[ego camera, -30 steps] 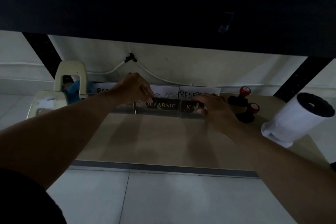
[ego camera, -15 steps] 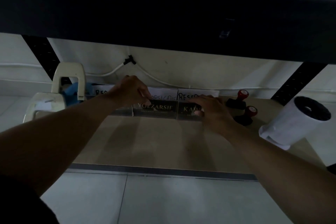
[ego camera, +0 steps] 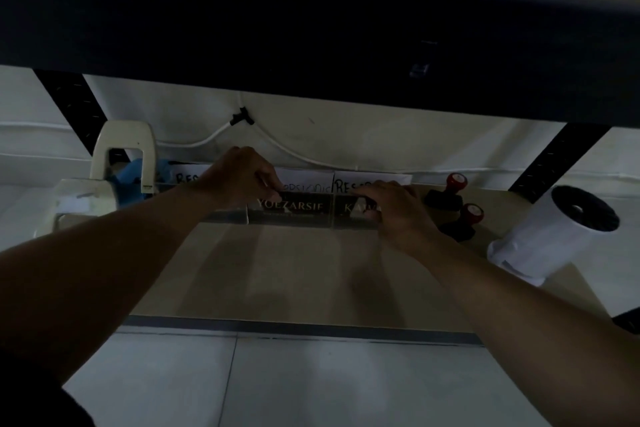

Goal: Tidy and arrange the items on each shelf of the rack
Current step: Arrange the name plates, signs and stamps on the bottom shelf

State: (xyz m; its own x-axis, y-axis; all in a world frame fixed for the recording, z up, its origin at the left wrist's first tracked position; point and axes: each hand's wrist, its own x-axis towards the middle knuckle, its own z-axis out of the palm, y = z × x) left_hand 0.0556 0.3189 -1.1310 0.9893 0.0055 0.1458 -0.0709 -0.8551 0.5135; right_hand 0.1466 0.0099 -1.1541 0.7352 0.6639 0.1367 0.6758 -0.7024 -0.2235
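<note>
Dark name plates stand in a row at the back of the low beige shelf (ego camera: 311, 281). One reads "YOEZARSIF" (ego camera: 290, 208); another to its right (ego camera: 351, 210) is partly covered. My left hand (ego camera: 239, 175) pinches the top left corner of the "YOEZARSIF" plate. My right hand (ego camera: 391, 206) curls round the right-hand plate. White handwritten paper signs (ego camera: 367, 180) stand behind the plates against the wall.
A cream tape dispenser (ego camera: 121, 156) with blue parts sits at the shelf's left end. Two black stamps with red tops (ego camera: 460, 208) stand to the right, then a white paper roll (ego camera: 561, 232) lying tilted. A dark upper shelf beam (ego camera: 311, 28) overhangs. White floor tiles lie below.
Both hands stay on the name plates with only slight finger shifts; the view has drifted a little.
</note>
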